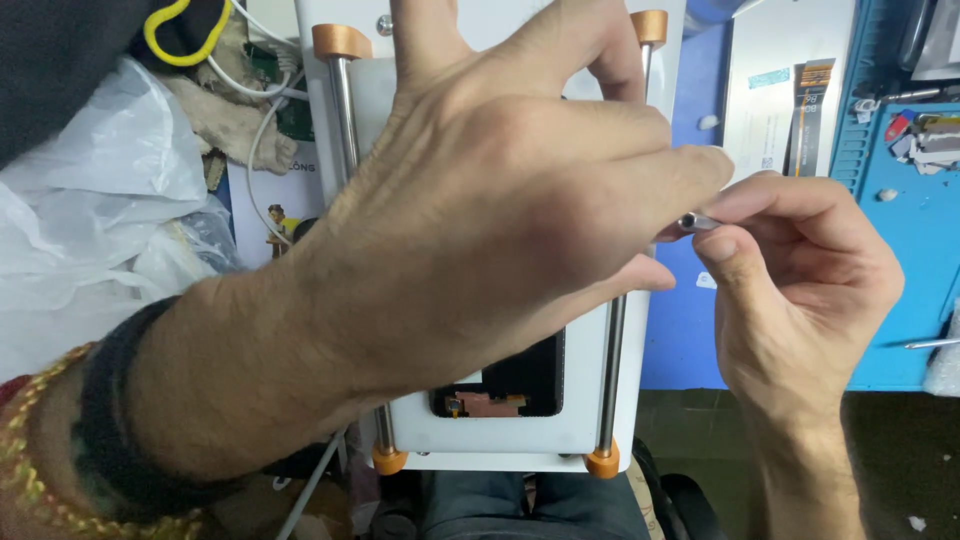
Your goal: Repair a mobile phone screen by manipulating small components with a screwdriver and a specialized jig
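My left hand reaches across a white fixture with two steel rods and orange end caps, covering most of it. Its fingers are curled and meet my right hand's fingertips. My right hand pinches a small silver metal tool tip between thumb and forefinger, right at the left hand's fingertips. A black phone body with exposed copper parts lies in the fixture, mostly hidden under my left hand. What my left fingers touch is hidden.
A blue work mat lies on the right, with a flat grey panel and ribbon cable at the top right. White plastic bags and white cables sit on the left. Small tools lie at the right edge.
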